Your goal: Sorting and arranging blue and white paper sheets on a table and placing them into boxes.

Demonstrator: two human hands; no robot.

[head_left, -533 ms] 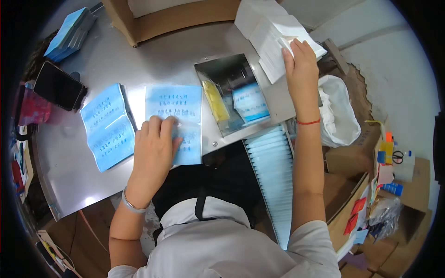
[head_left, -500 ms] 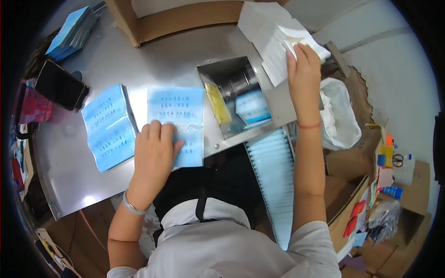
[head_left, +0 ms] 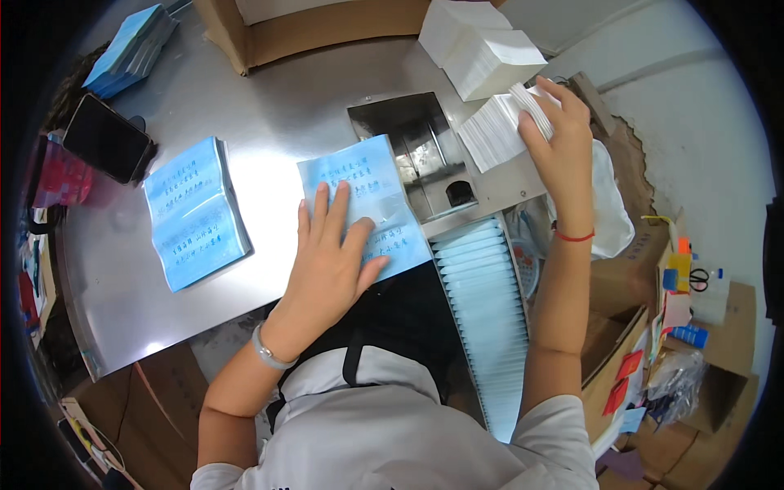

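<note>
A blue packet (head_left: 367,163) with printed lines and a glossy clear film lies tilted on the metal table, its right edge beside a slot. On it my left hand (head_left: 331,249) rests flat, fingers spread. My right hand (head_left: 563,135) pinches a few white folded sheets (head_left: 529,110) at the near end of a white stack (head_left: 490,135). The rectangular slot (head_left: 420,151) in the table shows dark, shiny metal inside. Below its front edge, a long row of pale blue packets (head_left: 482,310) stands packed in a narrow channel.
A thick blue stack (head_left: 200,212) lies at the left, with another (head_left: 131,49) at the far left. A phone (head_left: 106,139) leans near a pink container (head_left: 61,180). White sheet stacks (head_left: 490,61) stand behind. A white bag (head_left: 612,204) and cardboard boxes (head_left: 621,273) are at the right.
My left hand and the blue packet have moved right and the packet has turned. My right hand has shifted slightly right and nearer. The blue and yellow pieces seen in the slot are gone from view.
</note>
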